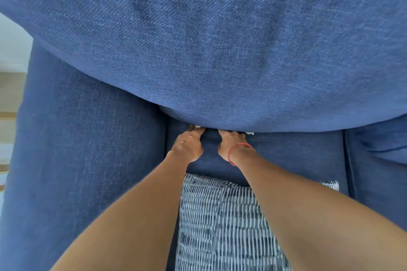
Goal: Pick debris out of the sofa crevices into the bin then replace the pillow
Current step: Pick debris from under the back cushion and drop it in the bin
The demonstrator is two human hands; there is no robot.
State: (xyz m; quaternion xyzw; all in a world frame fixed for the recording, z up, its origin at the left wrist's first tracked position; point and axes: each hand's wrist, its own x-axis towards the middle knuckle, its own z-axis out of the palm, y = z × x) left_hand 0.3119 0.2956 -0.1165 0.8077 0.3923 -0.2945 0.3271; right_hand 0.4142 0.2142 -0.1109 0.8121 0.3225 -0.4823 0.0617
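Both of my hands reach into the crevice where the blue sofa's back cushion (pixel 220 50) meets the seat (pixel 286 156). My left hand (pixel 187 146) has its fingers curled down at the gap, right by a small white scrap (pixel 197 126). My right hand (pixel 233 143), with a red thread on its wrist, has its fingertips hidden under the cushion. Another white scrap (pixel 250 133) shows in the gap just right of that hand. The striped black-and-white pillow (pixel 220 222) lies on the seat between my forearms. No bin is in view.
The sofa's left armrest (pixel 77 149) rises beside my left arm. A second seat cushion (pixel 378 149) lies to the right. A strip of pale floor and wall (pixel 11 72) shows at the far left.
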